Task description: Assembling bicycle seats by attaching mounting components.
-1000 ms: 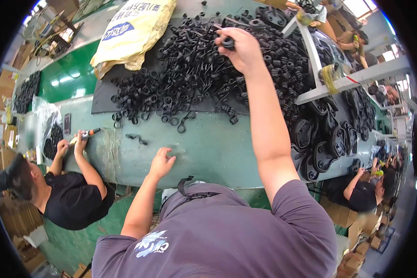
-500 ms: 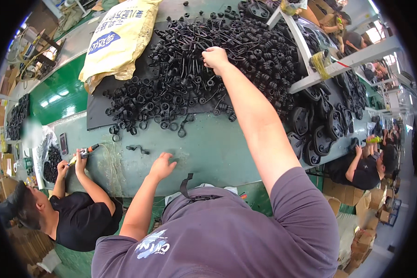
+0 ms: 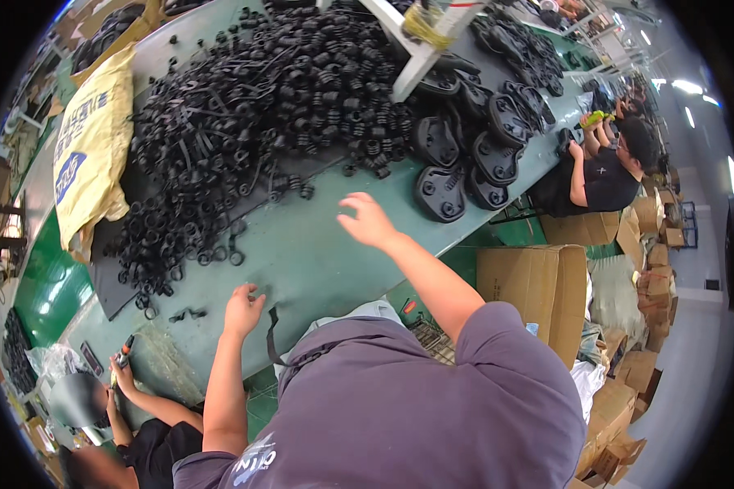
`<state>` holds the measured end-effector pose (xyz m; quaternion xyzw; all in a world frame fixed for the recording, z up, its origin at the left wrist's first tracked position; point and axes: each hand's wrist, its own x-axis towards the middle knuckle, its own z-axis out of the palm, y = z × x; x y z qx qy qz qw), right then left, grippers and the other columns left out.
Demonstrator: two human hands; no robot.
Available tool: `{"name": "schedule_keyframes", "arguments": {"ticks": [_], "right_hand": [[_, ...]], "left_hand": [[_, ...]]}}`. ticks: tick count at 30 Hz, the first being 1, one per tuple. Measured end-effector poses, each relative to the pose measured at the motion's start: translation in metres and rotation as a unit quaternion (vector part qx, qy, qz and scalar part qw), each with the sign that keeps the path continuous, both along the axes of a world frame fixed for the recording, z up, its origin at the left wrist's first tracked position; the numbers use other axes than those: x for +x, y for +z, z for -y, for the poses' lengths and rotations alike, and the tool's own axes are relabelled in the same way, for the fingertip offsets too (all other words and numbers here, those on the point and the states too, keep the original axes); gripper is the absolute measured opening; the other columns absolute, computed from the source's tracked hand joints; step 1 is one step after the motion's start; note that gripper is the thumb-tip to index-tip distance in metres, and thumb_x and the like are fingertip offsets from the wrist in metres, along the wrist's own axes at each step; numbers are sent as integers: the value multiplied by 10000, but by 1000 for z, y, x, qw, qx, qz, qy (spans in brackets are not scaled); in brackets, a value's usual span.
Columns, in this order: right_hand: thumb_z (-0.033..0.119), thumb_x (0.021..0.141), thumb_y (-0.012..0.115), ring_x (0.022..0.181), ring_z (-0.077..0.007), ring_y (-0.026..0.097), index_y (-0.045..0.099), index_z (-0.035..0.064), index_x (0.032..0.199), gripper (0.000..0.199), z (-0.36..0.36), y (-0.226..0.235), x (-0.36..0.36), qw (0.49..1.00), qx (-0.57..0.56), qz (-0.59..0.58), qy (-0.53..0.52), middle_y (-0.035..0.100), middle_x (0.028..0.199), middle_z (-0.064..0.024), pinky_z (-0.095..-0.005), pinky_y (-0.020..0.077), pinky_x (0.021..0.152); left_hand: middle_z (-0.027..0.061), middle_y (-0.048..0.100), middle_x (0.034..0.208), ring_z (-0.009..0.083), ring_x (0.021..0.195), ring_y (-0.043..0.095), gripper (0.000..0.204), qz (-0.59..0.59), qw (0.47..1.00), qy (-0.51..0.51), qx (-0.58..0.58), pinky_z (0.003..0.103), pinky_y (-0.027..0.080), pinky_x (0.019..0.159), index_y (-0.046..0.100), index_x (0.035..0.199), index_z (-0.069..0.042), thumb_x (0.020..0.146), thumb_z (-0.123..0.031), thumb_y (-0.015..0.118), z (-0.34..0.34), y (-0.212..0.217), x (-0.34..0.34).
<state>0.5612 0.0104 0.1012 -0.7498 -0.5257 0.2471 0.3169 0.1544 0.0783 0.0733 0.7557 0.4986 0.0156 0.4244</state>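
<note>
My right hand [image 3: 369, 222] hovers over the green tabletop [image 3: 310, 244], fingers apart, and no part shows in it. Beyond it spreads a large heap of small black parts [image 3: 302, 90], some ribbed like bellows, others long and thin with ringed ends. My left hand [image 3: 243, 311] is above the near side of the table, its fingers loosely bent and the thumb apart, with nothing visible in it. To its left lies a small black piece [image 3: 189, 314] by itself. Right of my right hand sit several larger black shell-shaped parts [image 3: 440, 194].
A yellow sack [image 3: 90, 147] rests left of the heap. A white metal frame [image 3: 416, 73] stands at the far side. A co-worker at lower left holds a hand tool [image 3: 126, 349] beside a phone [image 3: 91, 359]. Another co-worker [image 3: 607, 181] is at right, past a cardboard box [image 3: 518, 285].
My right hand has drawn back from the heap toward me and gone from closed to open. My left hand remains near the table's front. The whole view has swung to the right.
</note>
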Motion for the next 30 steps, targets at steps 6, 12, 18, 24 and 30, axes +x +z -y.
{"name": "schedule_keyframes", "arguments": {"ticks": [6, 12, 18, 24, 30], "right_hand": [[137, 903, 761, 920, -217, 721, 748, 13, 1098, 231, 116, 21, 243, 933, 142, 12, -331, 738, 1046, -126, -354, 578, 863], [207, 957, 738, 1009, -210, 701, 718, -31, 1136, 298, 182, 23, 468, 800, 197, -62, -563, 762, 1095, -119, -355, 541, 935], [554, 927, 748, 1232, -284, 631, 589, -39, 1416, 785, 233, -46, 589, 793, -35, -181, -581, 662, 1379, -190, -449, 487, 1038], [695, 915, 678, 1452, -328, 446, 415, -52, 1565, 1024, 175, -14, 577, 756, 44, -385, -528, 443, 1623, -181, -499, 326, 1202], [630, 874, 764, 1447, -349, 439, 420, -65, 1546, 1026, 161, -41, 657, 727, 124, -271, -618, 471, 1571, -246, -500, 317, 1220]], "left_hand": [[190, 700, 1233, 313, 1031, 745, 364, 23, 998, -63, -17, 410, 594, 899, 679, 1234, 7, 940, -197, 745, 13, 16, 152], [173, 719, 1189, 273, 1009, 738, 365, 70, 988, -140, 10, 388, 591, 893, 673, 1243, 0, 944, -192, 757, 1, 46, 357], [220, 708, 1258, 313, 1126, 716, 570, 49, 991, -127, 0, 387, 565, 969, 625, 1358, 19, 945, -348, 766, -19, 34, 553], [233, 466, 1593, 394, 1488, 435, 1024, 79, 883, 194, -419, 590, 363, 1161, 398, 1573, 9, 902, -693, 723, -30, -30, 627], [71, 610, 1423, 287, 1312, 584, 728, 161, 888, 232, -363, 498, 413, 1049, 487, 1419, -102, 925, -543, 789, -1, -51, 625]]}}
